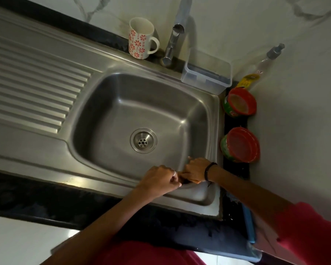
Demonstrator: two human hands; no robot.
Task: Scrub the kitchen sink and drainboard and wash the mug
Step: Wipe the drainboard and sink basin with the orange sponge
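While both hands (177, 175) pinch an orange scrubber (194, 181) at the sink's (107, 175) near rim, the mug (139, 38) stands well apart.

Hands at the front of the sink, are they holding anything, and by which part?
Both hands, left hand and right hand, grip a small orange thing, perhaps a scrubbing pad. They cover most of it, so which part cannot be told.
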